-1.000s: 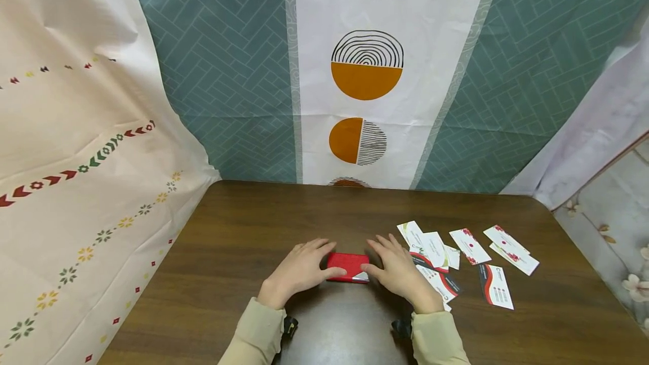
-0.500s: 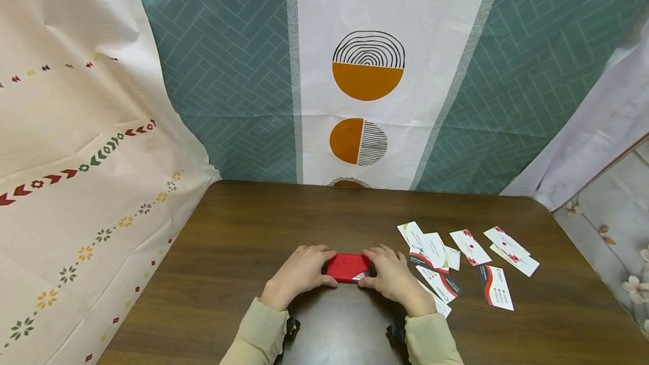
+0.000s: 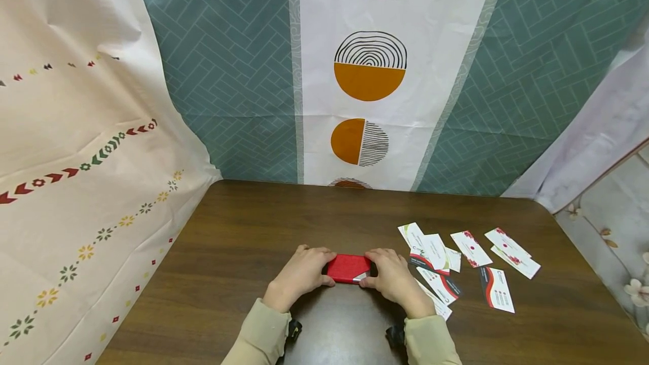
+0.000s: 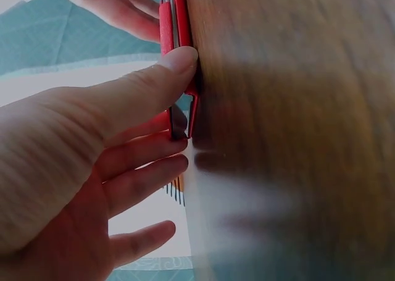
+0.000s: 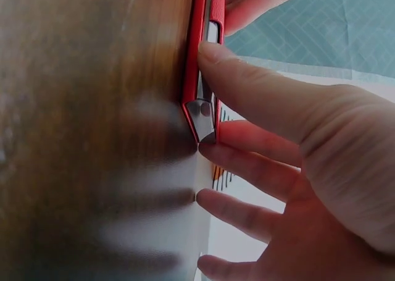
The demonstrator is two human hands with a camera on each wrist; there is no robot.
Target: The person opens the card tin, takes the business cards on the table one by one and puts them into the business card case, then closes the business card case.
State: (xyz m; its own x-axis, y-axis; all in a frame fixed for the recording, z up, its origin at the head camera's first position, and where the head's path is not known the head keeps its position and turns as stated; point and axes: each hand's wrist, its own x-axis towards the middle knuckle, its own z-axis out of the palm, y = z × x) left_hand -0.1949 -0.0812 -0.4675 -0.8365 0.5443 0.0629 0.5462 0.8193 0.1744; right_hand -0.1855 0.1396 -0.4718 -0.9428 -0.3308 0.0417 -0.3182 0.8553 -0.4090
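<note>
A red business card case (image 3: 348,268) with a silvery metal corner lies flat on the brown wooden table (image 3: 253,230). My left hand (image 3: 303,272) grips its left end, thumb on the near edge and fingers at the far side. At the opposite end, my right hand (image 3: 392,276) holds it the same way. The left wrist view shows the left thumb (image 4: 179,60) pressed on the red case (image 4: 184,21)'s edge. In the right wrist view, the case (image 5: 192,71) has a metal side between red covers, and the right thumb (image 5: 216,52) touches it.
Several business cards lie to the right, some overlapping in a pile (image 3: 433,252). A card with a red and black wave (image 3: 498,289) and flowered white cards (image 3: 471,248) lie farther right. A patterned cloth (image 3: 369,72) hangs behind the table.
Both hands have closed in from either side of the red card case and taken hold of its ends. Over the last half second the hands and case have stayed nearly still.
</note>
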